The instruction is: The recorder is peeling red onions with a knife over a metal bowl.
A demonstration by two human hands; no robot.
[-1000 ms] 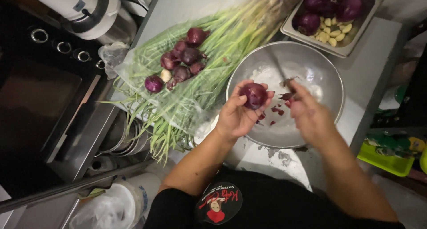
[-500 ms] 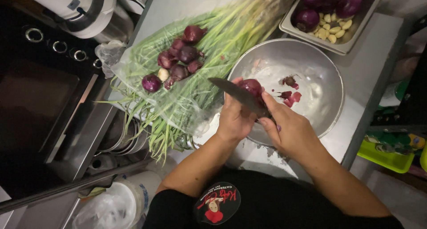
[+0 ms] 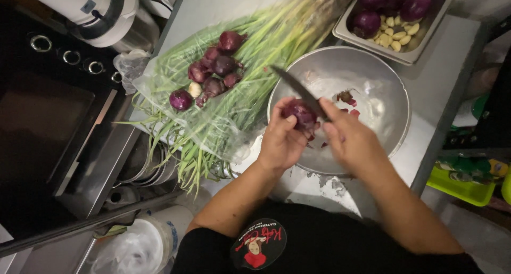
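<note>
we note the left hand closed around a small round purple-red onion, fingers wrapped under and beside it, holding it just above the near rim of a wide round steel bowl. the right hand grips a dark-bladed kitchen knife; the blade runs up and to the left from the hand and lies against the top of the onion. we see a few reddish peel scraps on the bowl floor. left of the bowl lies a long bundle of green onion stalks on clear plastic, with a heap of small unpeeled purple onions on top. a rectangular steel tray with larger purple onions and pale garlic cloves stands beyond the bowl, near its far rim
</note>
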